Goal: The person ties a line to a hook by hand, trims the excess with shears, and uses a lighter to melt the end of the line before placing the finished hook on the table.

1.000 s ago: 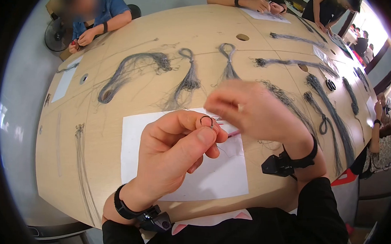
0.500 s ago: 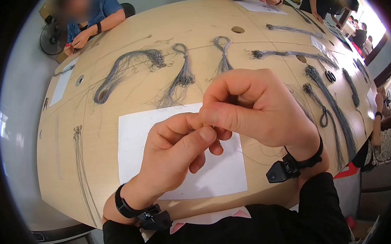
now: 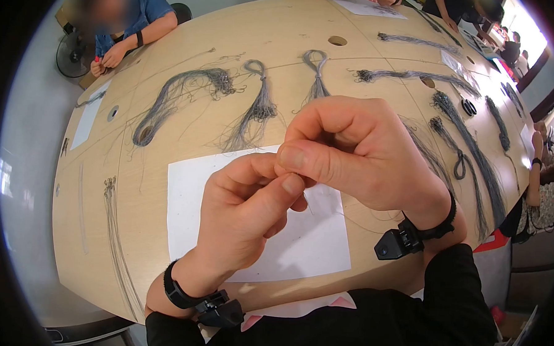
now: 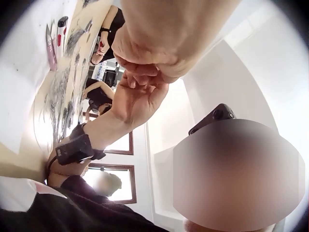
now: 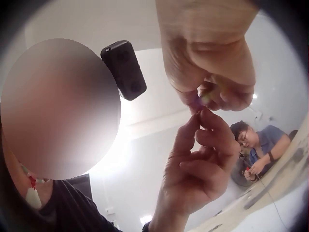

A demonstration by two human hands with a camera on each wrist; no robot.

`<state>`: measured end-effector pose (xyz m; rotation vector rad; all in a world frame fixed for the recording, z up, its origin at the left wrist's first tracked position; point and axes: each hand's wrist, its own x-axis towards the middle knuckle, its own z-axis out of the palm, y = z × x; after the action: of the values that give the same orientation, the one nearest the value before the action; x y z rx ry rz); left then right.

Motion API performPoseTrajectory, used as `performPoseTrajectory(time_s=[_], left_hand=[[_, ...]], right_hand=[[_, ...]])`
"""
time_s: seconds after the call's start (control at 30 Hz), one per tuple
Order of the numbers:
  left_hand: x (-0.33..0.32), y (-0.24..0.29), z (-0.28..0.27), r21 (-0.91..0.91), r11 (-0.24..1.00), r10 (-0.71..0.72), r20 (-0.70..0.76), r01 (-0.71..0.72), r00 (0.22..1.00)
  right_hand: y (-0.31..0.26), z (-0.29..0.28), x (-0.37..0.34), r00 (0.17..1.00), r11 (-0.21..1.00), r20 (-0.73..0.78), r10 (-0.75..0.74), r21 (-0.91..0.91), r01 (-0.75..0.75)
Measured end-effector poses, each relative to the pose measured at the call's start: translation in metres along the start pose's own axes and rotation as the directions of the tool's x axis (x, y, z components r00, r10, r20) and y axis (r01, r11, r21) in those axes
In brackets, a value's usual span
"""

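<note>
Over a white paper sheet (image 3: pixel 194 231), my left hand (image 3: pixel 238 202) pinches a small fish hook between thumb and index finger. The dark hook is now covered by fingers in every view. My right hand (image 3: pixel 361 155) meets it from above, its thumb and index fingertips pinched together right where the hook stood. The right wrist view shows the left hand (image 5: pixel 203 164) and the right hand (image 5: pixel 212 72) tip to tip. A short length of thin fishing line (image 3: pixel 308 203) hangs below the fingertips.
Bundles of grey line with hooks (image 3: pixel 258 110) lie across the table, several more (image 3: pixel 469 160) at right. Long strands (image 3: pixel 116 234) lie at left. Black scissors (image 3: pixel 468 108) are at far right. A pink slim tool (image 4: pixel 51 50) lies on the paper. Other people (image 3: pixel 135 24) sit around the table.
My right hand, blurred and apart from the left a second ago, has come in and closed its fingertips over the hook. In the last half second both hands moved only slightly.
</note>
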<state>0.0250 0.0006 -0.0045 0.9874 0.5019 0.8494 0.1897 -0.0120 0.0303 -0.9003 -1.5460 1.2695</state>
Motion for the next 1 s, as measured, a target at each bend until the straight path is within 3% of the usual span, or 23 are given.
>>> performPoseTrajectory(time_s=[0.13, 0.23, 0.37, 0.57, 0.63, 0.67, 0.73, 0.87, 1.0], left_hand=[[0.001, 0.004, 0.004, -0.117, 0.984, -0.125, 0.092, 0.135, 0.988], [0.001, 0.000, 0.000, -0.207, 0.963, -0.143, 0.146, 0.171, 0.979], [0.002, -0.001, 0.001, -0.229, 0.959, -0.150, 0.094, 0.168, 0.984], [0.001, -0.005, 0.004, -0.226, 0.969, -0.102, 0.009, 0.102, 0.995], [0.001, -0.007, 0.008, 0.009, 1.000, -0.003, -0.110, 0.004, 0.994], [0.001, -0.008, 0.008, 0.010, 1.000, -0.003, -0.110, 0.004, 0.994], [0.002, -0.011, 0.007, 0.182, 0.974, 0.161, -0.117, -0.138, 0.980], [0.001, -0.010, 0.009, 0.200, 0.970, 0.165, -0.133, -0.137, 0.977], [-0.005, -0.007, 0.006, 0.012, 0.998, 0.069, -0.102, -0.068, 0.992]], right_hand=[[-0.006, -0.003, 0.000, 0.998, 0.995, 0.026, 0.059, 0.079, -0.061], [-0.007, -0.003, 0.001, 0.994, 0.989, 0.050, 0.093, 0.112, -0.098], [-0.003, -0.002, 0.001, 0.998, 0.993, 0.037, 0.044, 0.112, -0.048], [-0.001, -0.001, 0.001, 1.000, 0.999, 0.007, 0.024, 0.046, -0.025], [0.003, 0.000, 0.001, 1.000, 1.000, 0.001, 0.017, 0.018, -0.017], [0.004, -0.001, 0.001, 1.000, 1.000, -0.005, 0.011, -0.010, -0.011], [0.004, 0.000, 0.001, 1.000, 1.000, -0.008, 0.008, -0.013, -0.008], [0.005, 0.000, 0.003, 0.998, 1.000, -0.049, 0.028, 0.006, -0.028], [0.000, 0.002, 0.001, 0.997, 0.998, -0.052, 0.055, 0.045, -0.053]])
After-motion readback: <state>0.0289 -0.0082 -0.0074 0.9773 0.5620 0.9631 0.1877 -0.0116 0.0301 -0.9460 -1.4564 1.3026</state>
